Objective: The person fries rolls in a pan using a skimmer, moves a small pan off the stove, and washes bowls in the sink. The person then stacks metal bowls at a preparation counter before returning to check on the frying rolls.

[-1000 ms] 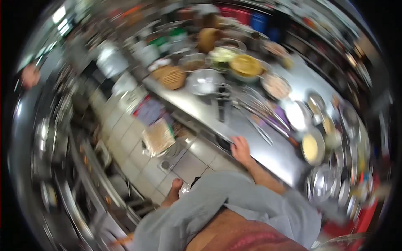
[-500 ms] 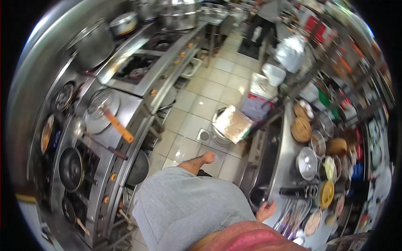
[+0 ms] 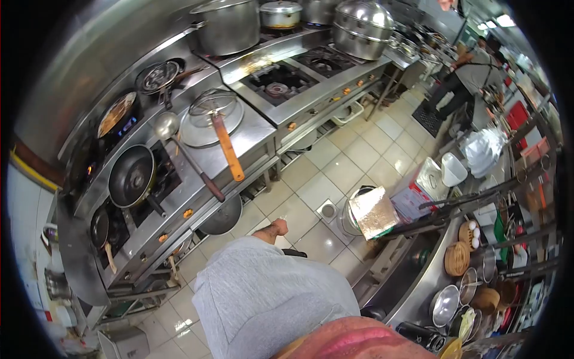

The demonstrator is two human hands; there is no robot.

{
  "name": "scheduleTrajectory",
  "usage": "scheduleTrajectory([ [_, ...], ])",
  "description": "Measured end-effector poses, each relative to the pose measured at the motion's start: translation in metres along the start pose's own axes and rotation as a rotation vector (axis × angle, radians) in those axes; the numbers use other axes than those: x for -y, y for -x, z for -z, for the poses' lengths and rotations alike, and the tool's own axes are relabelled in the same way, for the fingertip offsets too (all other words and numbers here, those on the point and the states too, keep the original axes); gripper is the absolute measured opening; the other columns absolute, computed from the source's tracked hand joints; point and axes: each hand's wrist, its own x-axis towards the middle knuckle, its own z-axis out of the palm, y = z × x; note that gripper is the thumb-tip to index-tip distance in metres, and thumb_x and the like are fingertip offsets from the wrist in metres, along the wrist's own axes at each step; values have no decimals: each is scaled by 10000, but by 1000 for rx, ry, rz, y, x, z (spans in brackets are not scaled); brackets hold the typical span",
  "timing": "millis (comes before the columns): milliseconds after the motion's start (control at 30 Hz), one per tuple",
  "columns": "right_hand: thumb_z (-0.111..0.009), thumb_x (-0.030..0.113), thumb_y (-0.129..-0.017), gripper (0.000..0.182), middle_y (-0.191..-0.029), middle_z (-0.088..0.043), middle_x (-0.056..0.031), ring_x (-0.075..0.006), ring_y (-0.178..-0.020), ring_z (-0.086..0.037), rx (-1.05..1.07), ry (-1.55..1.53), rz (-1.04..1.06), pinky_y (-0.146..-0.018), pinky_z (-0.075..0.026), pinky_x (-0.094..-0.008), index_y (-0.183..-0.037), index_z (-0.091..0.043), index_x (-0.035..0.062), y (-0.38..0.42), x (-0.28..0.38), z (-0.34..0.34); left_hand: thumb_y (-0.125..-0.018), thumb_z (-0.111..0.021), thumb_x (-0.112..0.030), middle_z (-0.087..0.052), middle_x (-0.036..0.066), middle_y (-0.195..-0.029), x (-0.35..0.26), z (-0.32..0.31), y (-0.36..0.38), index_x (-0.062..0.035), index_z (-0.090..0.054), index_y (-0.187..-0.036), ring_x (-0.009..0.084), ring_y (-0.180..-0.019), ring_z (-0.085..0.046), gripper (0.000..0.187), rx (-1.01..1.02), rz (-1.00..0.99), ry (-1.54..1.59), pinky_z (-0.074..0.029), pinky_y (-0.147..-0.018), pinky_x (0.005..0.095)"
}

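My left hand (image 3: 278,228) hangs low over the tiled floor in front of my grey shirt, its fingers curled closed with nothing visible in them. My right hand is out of sight. To the left of my left hand is the stove, where a wire strainer (image 3: 227,146) with a wooden handle lies across a round metal lid (image 3: 190,134). Beside it a ladle (image 3: 166,125) rests, its dark-ended handle pointing toward the stove's front edge. A black frying pan (image 3: 133,175) sits on a burner, and a smaller pan (image 3: 101,228) stands nearer me.
Large pots (image 3: 230,27) and a domed steamer (image 3: 363,30) line the back of the stove. A foil-topped bucket (image 3: 372,210) and a carton (image 3: 412,191) stand on the floor. Right, a counter holds a basket (image 3: 457,258) and metal bowls (image 3: 445,305). Farther off stands another person (image 3: 472,81).
My view has swung left, bringing more of the stove into sight. My right hand, near the right counter earlier, has left the frame. My left hand stays closed.
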Motion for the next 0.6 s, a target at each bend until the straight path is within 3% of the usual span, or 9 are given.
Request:
scheduleTrajectory([
  [67,-501,129,-695,329,-821,-454,-159,-292,-759,-472,-32,3,104,-658,-383,-370,-995,-471,-1,-7,8,-3,-659,-415,-136,-581,180,-762,-1,-13,3,-2,-597,-728,307,-719,-566,237,-179,-190,-98,-448,-665,375],
  [100,-496,136,-698,328,-819,-461,-156,-291,-762,-474,-72,9,189,-664,-382,-367,-998,-473,3,-11,12,-5,-664,-410,-145,-578,187,-752,2,-27,-4,10,-593,-692,320,-710,-563,241,-197,-261,-177,-445,-668,387],
  [233,-479,128,-704,319,-784,-468,-127,-250,-696,-476,94,18,295,-568,-388,-321,-995,-489,-1,-23,13,-33,-692,-392,-160,-571,205,-745,-21,-27,41,6,-589,-651,332,-715,-556,261,-293,-218,31,-438,-692,398],
  [333,-463,77,-699,294,-748,-441,-109,-200,-615,-435,148,-402,276,-525,-380,-278,-978,-494,-10,-18,7,-84,-695,-397,-175,-568,212,-740,-20,-44,70,3,-589,-676,333,-745,-548,262,-316,-124,192,-423,-726,399],
  [400,-494,32,-675,308,-782,-438,-112,-206,-656,-464,353,-510,257,-571,-400,-274,-980,-489,-13,-3,13,-99,-689,-411,-189,-567,213,-734,-9,-65,86,2,-586,-686,330,-775,-542,260,-340,-57,226,-405,-760,394],
  [433,-509,15,-666,322,-780,-453,-118,-224,-679,-487,432,-424,371,-618,-410,-295,-987,-485,-3,3,-3,-122,-685,-415,-189,-570,203,-736,-2,-71,98,-3,-587,-687,331,-762,-543,253,-356,-22,226,-400,-767,389],
  [533,-520,43,-665,253,-777,-516,-131,-242,-703,-509,906,-191,415,-650,-413,-332,-915,-526,0,30,-3,-133,-681,-416,-183,-580,176,-757,34,-102,112,-10,-587,-680,323,-726,-544,244,-325,44,134,-407,-752,375],
  [600,-523,52,-664,247,-772,-522,-131,-238,-700,-513,1043,-182,438,-646,-415,-328,-905,-531,-1,44,-5,-143,-681,-412,-177,-582,169,-759,55,-117,139,-11,-588,-671,314,-715,-545,242,-371,130,181,-406,-734,385],
])
